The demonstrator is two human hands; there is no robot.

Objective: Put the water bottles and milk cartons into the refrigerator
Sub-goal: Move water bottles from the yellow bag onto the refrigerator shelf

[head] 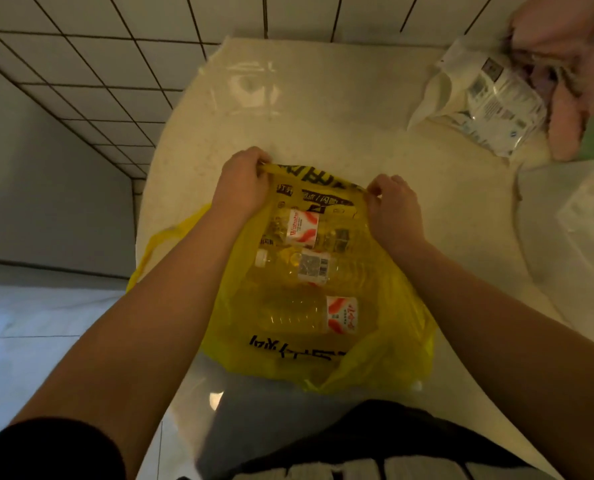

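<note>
A yellow plastic bag (385, 344) with black print lies on the cream countertop (323, 109) in front of me. Through its thin plastic I see three water bottles lying on their sides: one at the far end (302, 227), one in the middle (297, 266) and one nearest me (309, 315), each with a red and white label. My left hand (243, 183) pinches the bag's far rim on the left. My right hand (394, 209) pinches the same rim on the right. No milk cartons or refrigerator are visible.
A white printed pouch (489, 102) lies at the back right of the countertop, beside pink cloth (565, 126). A pale translucent bag (579, 233) sits at the right edge. A tiled wall (81, 74) rises on the left and behind. The floor (29, 327) shows at the lower left.
</note>
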